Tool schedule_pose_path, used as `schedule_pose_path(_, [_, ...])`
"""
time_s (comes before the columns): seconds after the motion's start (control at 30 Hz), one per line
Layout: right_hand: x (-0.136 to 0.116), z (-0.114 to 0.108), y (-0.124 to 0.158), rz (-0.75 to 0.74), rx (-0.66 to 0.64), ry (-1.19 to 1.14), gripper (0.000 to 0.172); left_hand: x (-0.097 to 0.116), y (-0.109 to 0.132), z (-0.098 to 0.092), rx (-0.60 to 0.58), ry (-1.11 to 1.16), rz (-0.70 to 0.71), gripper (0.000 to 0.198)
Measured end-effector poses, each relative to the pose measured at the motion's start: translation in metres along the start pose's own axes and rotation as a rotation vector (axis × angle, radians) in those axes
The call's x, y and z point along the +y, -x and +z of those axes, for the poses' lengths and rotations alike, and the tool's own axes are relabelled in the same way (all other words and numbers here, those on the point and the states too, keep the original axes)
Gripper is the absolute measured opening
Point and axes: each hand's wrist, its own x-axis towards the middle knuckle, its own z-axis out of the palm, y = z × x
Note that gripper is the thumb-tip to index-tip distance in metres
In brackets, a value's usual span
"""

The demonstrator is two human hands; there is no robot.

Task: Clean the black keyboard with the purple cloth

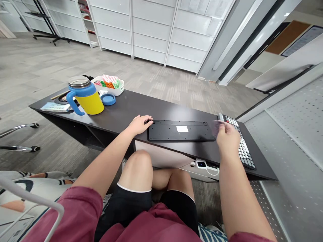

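Observation:
A black keyboard (166, 131) lies upside down on the dark desk (151, 107), a white label on its underside. At its left end rests my left hand (140, 124), fingers bent, the fingertips touching the keyboard's upper left corner. Pinched in my right hand (227, 136) is a thin purplish cloth (215, 127), blurred, at the keyboard's right end. Whether the cloth touches the keyboard I cannot tell. Just right of that hand, a second keyboard (244, 151) with white and grey keys stands at an angle, partly hidden by the hand.
On the desk's left are a yellow and blue mug (92, 102), a blue lid (108, 99), a white basket of small colourful packets (118, 90) and a light blue box (56, 107). A small charging device (201, 164) with a white cable sits below the front edge. A perforated panel (297, 114) borders the right side.

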Motion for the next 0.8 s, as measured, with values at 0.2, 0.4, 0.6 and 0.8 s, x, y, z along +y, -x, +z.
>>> schedule_pose_path(0.2, [0.026, 0.022, 0.003, 0.133, -0.149, 0.196, 0.055, -0.002, -0.001, 0.001, 0.005, -0.014, -0.005, 0.045])
schedule_pose_path(0.4, [0.019, 0.048, 0.045, 0.115, -0.161, 0.326, 0.048, -0.008, -0.003, 0.001, 0.046, -0.022, 0.024, 0.046])
schedule_pose_path(0.6, [0.014, 0.045, 0.069, 0.028, -0.159, 0.309, 0.045, -0.006, -0.005, 0.002, 0.046, -0.056, 0.029, 0.046])
schedule_pose_path(0.8, [-0.071, 0.072, 0.096, -0.229, -0.262, 0.183, 0.052, -0.002, -0.004, 0.001, 0.042, -0.077, 0.013, 0.044])
